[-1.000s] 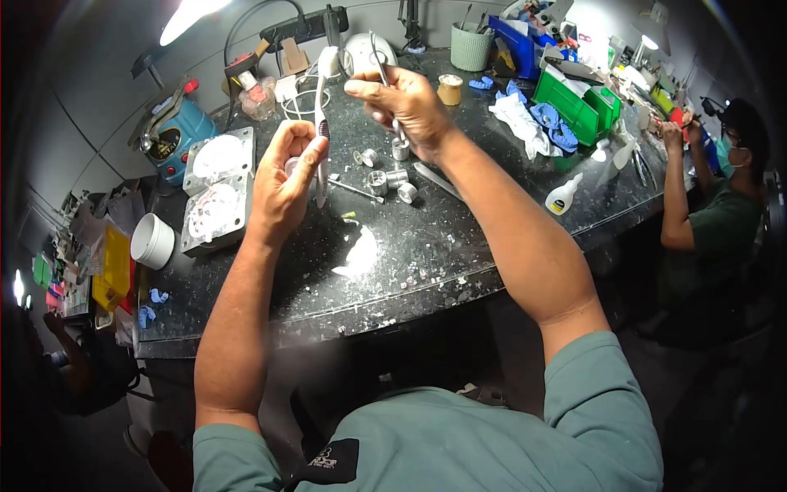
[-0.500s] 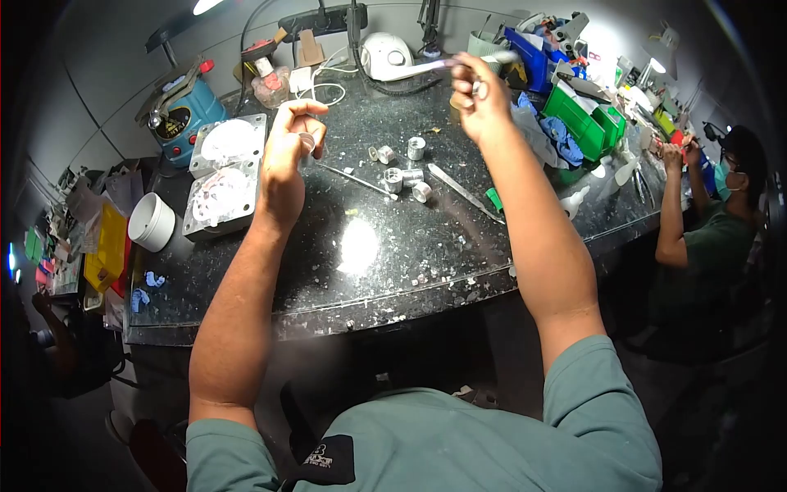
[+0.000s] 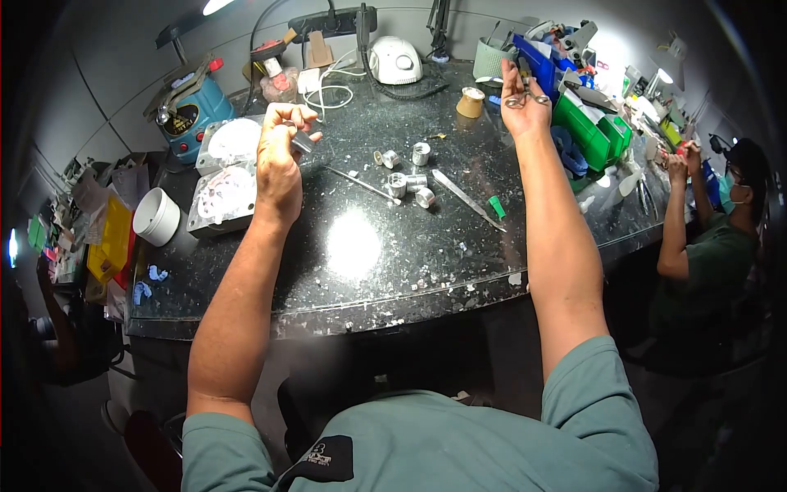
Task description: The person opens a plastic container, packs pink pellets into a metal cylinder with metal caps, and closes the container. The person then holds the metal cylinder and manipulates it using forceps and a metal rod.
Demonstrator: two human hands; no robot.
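Observation:
Near the metal mould block, my left hand [image 3: 280,160] is raised with its fingers curled round a small metal cylinder [image 3: 302,143]. My right hand [image 3: 526,107] is at the back right by the green bin, with the handle loops of scissors [image 3: 527,101] lying across its fingers; the blades are hidden. Several small metal cylinders [image 3: 396,184] stand and lie mid-bench. A thin metal tool [image 3: 365,186] is left of them, and a flat metal tool [image 3: 467,199] on their right beside a green piece [image 3: 497,207].
The mould block [image 3: 220,197] and white tub [image 3: 156,216] stand left, below a blue machine [image 3: 197,116]. A white device [image 3: 396,61], beige cup [image 3: 470,103] and tool holder [image 3: 492,59] are at the back. Beyond the green bin [image 3: 580,131], a masked co-worker [image 3: 721,213] sits right.
The toothbrush has left my left hand and is no longer plainly visible. My right hand has moved right to the back-right containers, still with the scissors. My left hand has stayed near the mould block.

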